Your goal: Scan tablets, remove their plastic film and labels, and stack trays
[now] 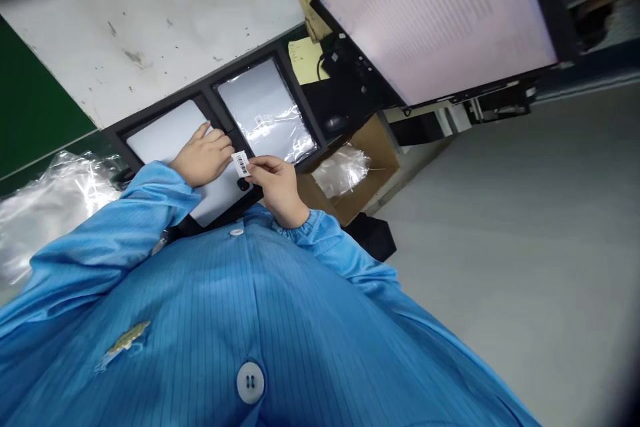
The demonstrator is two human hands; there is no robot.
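The right hand (278, 188) pinches a small white barcode label (241, 163) between thumb and fingertips, holding it just above the near end of a flat silver slab (173, 137). The label sits right between the two hands, its black bars facing up, tilted a little. The left hand (203, 157) lies on that slab, fingers curled loosely and pressing down on the bare metal surface, gripping nothing; its fingertips come almost to the label's edge, though whether they touch it is hard to tell. The slab rests in the near pocket of a black tray (207, 97), and beside it, in the next pocket, lies a second slab (265, 113), this one wrapped in shiny clear film with a small sticker on it. Both sleeves are blue striped work-coat fabric, and the coat (250, 320) fills the lower half of the view, a white button showing on its front. To the left, a heap of crinkled clear plastic bags (45, 193) sits on the green bench. Just beyond the tray, an open cardboard box (360, 173) holds more clear plastic. Above it a large monitor (440, 13) shows a pale page of small text, too blurred to read. A grey floor spreads away on the right.
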